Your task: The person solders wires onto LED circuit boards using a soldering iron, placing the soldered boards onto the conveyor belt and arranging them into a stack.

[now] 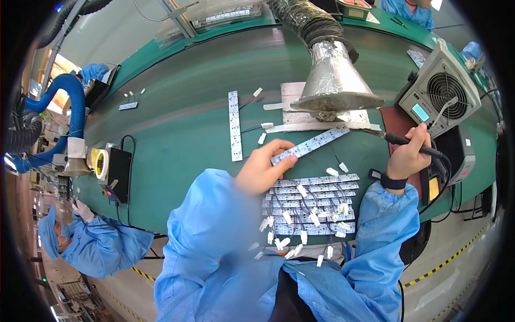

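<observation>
White circuit-board strip [311,145], only one, is pinched by the left hand [263,167] near its lower-left end, thumb and fingers closed to about the thickness of the board; from these fingertips it slants upward to the right. Probably it is light and rather stiff, but it may flex when held by one end only, and its small components seem fragile, so the long edges should be the safer place to take hold. The right hand [407,154] has its fingers curled closely around one soldering iron [396,139], whose tip is near the strip's far end; whether they touch, one cannot tell.

Just below the left fingers lie about seven overlapping strips [314,229], with white connectors [303,236] too many and too crossed to count surely. Left of the same fingers is one separate strip [235,126]. Beyond the fingertips stands one metal fume funnel [337,78], and beyond the right fingers, one fan unit [441,92].
</observation>
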